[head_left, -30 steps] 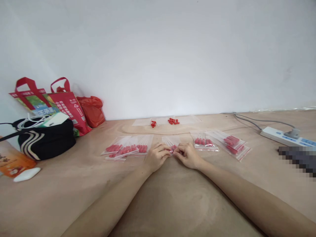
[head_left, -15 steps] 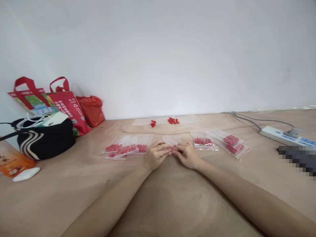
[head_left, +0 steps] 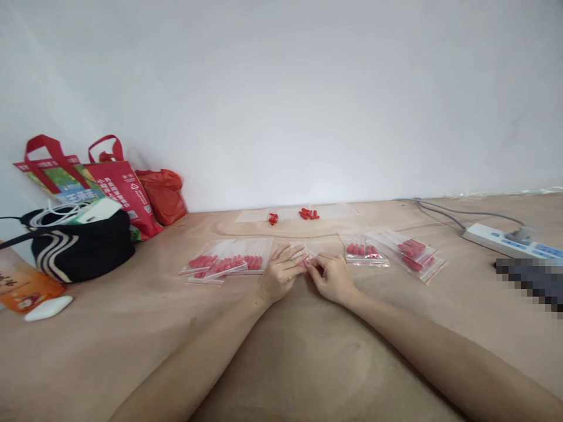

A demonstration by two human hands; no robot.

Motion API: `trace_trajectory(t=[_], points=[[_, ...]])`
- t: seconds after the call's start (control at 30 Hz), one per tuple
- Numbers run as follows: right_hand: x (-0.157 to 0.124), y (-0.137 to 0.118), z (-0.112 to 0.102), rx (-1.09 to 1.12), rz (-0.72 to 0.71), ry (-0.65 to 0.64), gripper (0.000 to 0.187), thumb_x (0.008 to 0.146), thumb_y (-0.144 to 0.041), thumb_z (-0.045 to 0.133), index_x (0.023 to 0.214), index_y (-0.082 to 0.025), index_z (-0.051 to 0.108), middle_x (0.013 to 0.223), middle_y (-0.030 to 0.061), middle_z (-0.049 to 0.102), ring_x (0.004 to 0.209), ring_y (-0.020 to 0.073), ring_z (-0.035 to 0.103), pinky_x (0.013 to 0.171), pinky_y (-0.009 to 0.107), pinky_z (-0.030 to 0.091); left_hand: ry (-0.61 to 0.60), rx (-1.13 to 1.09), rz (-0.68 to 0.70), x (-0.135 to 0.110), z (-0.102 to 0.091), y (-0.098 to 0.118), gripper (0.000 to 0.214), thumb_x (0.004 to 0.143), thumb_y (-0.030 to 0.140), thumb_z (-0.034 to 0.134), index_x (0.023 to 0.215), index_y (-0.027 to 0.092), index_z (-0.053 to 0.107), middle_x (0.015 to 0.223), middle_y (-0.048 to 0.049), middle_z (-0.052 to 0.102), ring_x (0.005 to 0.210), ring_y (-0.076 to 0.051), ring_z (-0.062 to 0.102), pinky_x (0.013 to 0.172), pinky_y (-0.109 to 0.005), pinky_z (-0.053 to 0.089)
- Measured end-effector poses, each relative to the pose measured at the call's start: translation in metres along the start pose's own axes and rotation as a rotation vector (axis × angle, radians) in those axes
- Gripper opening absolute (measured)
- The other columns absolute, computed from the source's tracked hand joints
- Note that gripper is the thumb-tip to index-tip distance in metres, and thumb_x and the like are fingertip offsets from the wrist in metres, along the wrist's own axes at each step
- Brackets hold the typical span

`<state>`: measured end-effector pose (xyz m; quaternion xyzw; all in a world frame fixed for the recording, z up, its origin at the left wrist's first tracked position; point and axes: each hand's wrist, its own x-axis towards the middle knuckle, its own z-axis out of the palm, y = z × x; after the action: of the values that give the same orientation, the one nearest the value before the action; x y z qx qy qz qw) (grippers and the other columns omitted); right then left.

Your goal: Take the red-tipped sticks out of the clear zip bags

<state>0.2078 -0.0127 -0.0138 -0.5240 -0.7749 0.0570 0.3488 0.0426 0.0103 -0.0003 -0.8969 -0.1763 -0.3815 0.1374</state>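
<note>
A clear zip bag lies on the table, its near edge between my two hands. My left hand pinches that edge with thumb and forefinger, its other fingers stretched over the bag. Thumb and fingertips of my right hand are closed on the same edge, close beside the left. My fingers cover much of the bag, so what is inside hardly shows. To the left, overlapping zip bags hold red capsule-shaped pieces. On the right are another filled zip bag and a small overlapping pile of filled bags.
Loose red pieces and a smaller red cluster lie on clear bags by the wall. A black pouch, red shopping bag and white mouse-like object sit left. A power strip with a grey cable is right.
The fingers of my left hand have spread and lifted slightly over the bag. My right fingertips have shifted a little along its edge. The other bags have stayed put.
</note>
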Motion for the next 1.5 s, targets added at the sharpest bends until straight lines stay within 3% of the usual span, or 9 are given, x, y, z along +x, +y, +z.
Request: trace_trajectory(t=[0.4,0.6,0.73,0.8,0.93,1.03,1.17,1.33,1.5], points=[[-0.003,-0.006,0.005,-0.004,0.053,0.078,0.021,0.081,-0.022,0.047,0.061,-0.017,0.053,0.064,-0.0003,0.057,0.062,0.0124,0.050,0.059,0.026,0.022,0.057,0.013,0.019,0.002,0.001,0.002,0.024,0.085,0.010,0.042,0.076,0.018,0.063,0.102,-0.0053,0.065,0.111,-0.017,0.049,0.094,-0.040,0.036],[0.000,0.000,0.005,0.021,0.160,0.102,0.021,0.082,-0.022,0.044,0.063,-0.017,0.054,0.059,-0.0009,0.057,0.052,0.0109,0.046,0.054,0.025,0.021,-0.055,0.054,0.075,0.001,0.001,0.010,0.027,0.085,0.012,0.040,0.073,0.020,0.062,0.108,-0.0039,0.062,0.114,-0.018,0.046,0.099,-0.045,0.029],[0.000,0.003,0.002,-0.054,0.013,0.098,0.019,0.083,-0.019,0.043,0.069,-0.017,0.055,0.067,0.0009,0.059,0.063,0.0127,0.050,0.059,0.026,0.022,-0.043,0.017,0.068,0.000,0.000,0.010,0.022,0.086,0.015,0.042,0.078,0.023,0.062,0.115,-0.0021,0.058,0.120,-0.019,0.038,0.100,-0.046,0.027],[-0.001,0.005,-0.001,-0.086,-0.107,0.091,0.017,0.083,-0.017,0.042,0.074,-0.017,0.057,0.074,0.0028,0.060,0.070,0.0137,0.050,0.063,0.027,0.023,-0.064,-0.048,0.013,-0.002,0.000,0.008,0.014,0.083,0.027,0.050,0.093,0.022,0.058,0.117,-0.0059,0.055,0.120,-0.020,0.038,0.099,-0.043,0.030],[-0.004,0.013,-0.011,-0.046,-0.394,-0.022,0.019,0.085,-0.015,0.039,0.080,-0.017,0.057,0.077,0.0045,0.059,0.073,0.0145,0.049,0.068,0.027,0.026,-0.192,-0.149,-0.245,-0.005,-0.002,0.001,0.081,0.062,0.051,0.066,0.126,0.014,0.033,0.126,-0.0166,0.044,0.121,-0.028,0.035,0.097,-0.045,0.032],[-0.006,0.023,-0.019,0.002,-0.466,-0.093,0.020,0.084,-0.012,0.038,0.081,-0.017,0.057,0.077,0.0053,0.058,0.073,0.0149,0.048,0.068,0.027,0.030,-0.350,-0.171,-0.343,-0.006,-0.006,-0.002,0.102,0.049,0.056,0.071,0.130,0.015,0.026,0.131,-0.0188,0.037,0.124,-0.034,0.028,0.099,-0.051,0.026],[-0.007,0.038,-0.025,-0.004,-0.406,-0.067,0.019,0.083,-0.013,0.039,0.081,-0.017,0.057,0.079,0.0061,0.057,0.077,0.0164,0.048,0.070,0.028,0.032,-0.438,-0.230,-0.378,-0.004,-0.009,-0.002,0.088,0.056,0.053,0.070,0.127,0.018,0.032,0.124,-0.0149,0.045,0.116,-0.031,0.039,0.097,-0.049,0.028],[-0.008,0.052,-0.025,0.055,-0.177,0.096,0.006,0.076,-0.018,0.049,0.072,-0.016,0.053,0.075,0.0047,0.056,0.073,0.0159,0.050,0.066,0.027,0.035,-0.429,-0.267,-0.384,-0.001,-0.012,0.003,0.062,0.064,0.044,0.067,0.116,0.017,0.043,0.100,-0.0087,0.057,0.094,-0.024,0.053,0.084,-0.038,0.041],[-0.006,0.046,-0.026,0.258,-0.148,-0.036,0.014,0.077,-0.024,0.052,0.069,-0.017,0.060,0.071,0.0034,0.058,0.070,0.0142,0.052,0.065,0.026,0.039,-0.436,-0.303,-0.402,-0.001,-0.013,0.006,0.045,0.072,0.033,0.061,0.111,0.017,0.046,0.095,-0.0066,0.057,0.087,-0.020,0.055,0.077,-0.032,0.044]])
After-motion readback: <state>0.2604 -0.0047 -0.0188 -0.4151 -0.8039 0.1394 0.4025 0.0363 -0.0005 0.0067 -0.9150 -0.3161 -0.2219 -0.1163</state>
